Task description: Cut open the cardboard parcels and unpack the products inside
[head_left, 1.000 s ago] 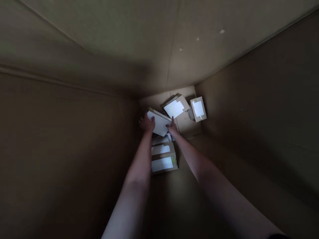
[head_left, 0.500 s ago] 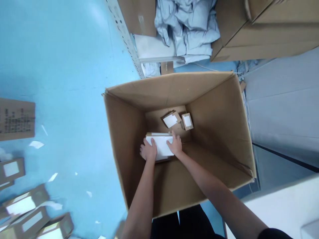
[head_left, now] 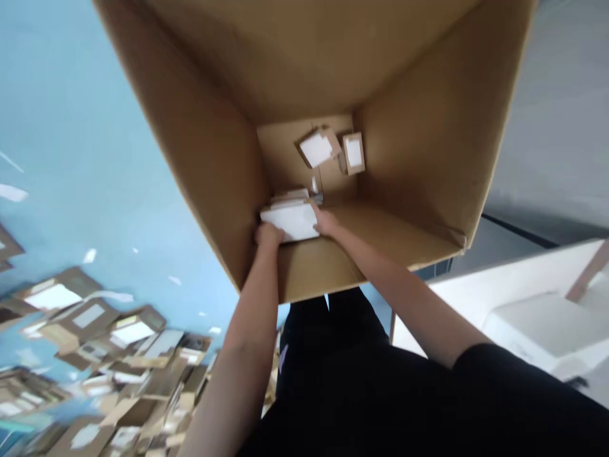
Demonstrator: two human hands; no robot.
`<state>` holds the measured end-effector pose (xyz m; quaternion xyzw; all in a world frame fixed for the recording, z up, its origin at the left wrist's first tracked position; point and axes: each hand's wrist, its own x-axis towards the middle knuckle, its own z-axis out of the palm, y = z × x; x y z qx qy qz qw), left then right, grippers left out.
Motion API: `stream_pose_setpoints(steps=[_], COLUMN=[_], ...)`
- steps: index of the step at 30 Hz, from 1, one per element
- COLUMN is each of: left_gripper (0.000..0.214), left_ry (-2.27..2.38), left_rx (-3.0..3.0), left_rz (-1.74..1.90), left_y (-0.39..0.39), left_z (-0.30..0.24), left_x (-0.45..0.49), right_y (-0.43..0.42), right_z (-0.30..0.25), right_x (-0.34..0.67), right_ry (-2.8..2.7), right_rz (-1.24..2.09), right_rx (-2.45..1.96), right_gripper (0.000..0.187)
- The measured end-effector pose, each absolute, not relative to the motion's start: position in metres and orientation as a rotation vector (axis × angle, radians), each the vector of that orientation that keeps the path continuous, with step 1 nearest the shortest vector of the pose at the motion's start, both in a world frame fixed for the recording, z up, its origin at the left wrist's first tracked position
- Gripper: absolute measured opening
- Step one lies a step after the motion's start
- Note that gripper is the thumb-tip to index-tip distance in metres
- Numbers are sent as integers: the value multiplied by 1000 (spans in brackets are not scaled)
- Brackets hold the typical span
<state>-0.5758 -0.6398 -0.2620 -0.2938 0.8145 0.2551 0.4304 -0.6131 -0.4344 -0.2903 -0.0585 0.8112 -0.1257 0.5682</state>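
Both arms reach down into a tall open cardboard box (head_left: 223, 146). My left hand (head_left: 269, 235) is closed on the left end of a stack of flat packages (head_left: 292, 222) with a white label on top. On the right end of the same stack, my right hand (head_left: 326, 221) is closed too. The stack lies low in the box, near its left and near walls. Beyond it, two small labelled cartons rest on the box floor: a tilted carton (head_left: 318, 147) and an upright-looking carton (head_left: 353, 153). Some fingertips are hidden behind the packages.
Many cardboard parcels (head_left: 90, 314) lie heaped on the blue floor (head_left: 95, 171) at lower left, with paper scraps among them. A white panel (head_left: 514, 273) stands to the right of the box. Dark trousers (head_left: 333, 324) show below its near edge.
The view has tipped down and nearer, so the box fills more of it and the shelf has left the picture. Both hands stay on the stack, which now sits against the near wall.
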Motion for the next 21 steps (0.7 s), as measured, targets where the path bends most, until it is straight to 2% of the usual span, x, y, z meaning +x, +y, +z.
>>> stream_pose_setpoints(steps=[2, 8, 16, 21], left_gripper=[59, 67, 94, 108], left_ry=[1983, 2248, 2333, 2346], left_rx=[-832, -773, -482, -393], left_rz=[551, 849, 888, 898], left_y=[-641, -638, -616, -611], left_z=[-283, -309, -346, -371], left_x=[-586, -658, -730, -751], right_y=[-426, -411, -362, -355], right_z=[-303, -318, -361, -360], right_x=[-626, -683, -734, -748], right_ry=[2003, 2222, 2378, 2437], right_rz=[-280, -310, -384, -468], right_rx=[-178, -123, -60, -48], right_gripper=[97, 79, 88, 92])
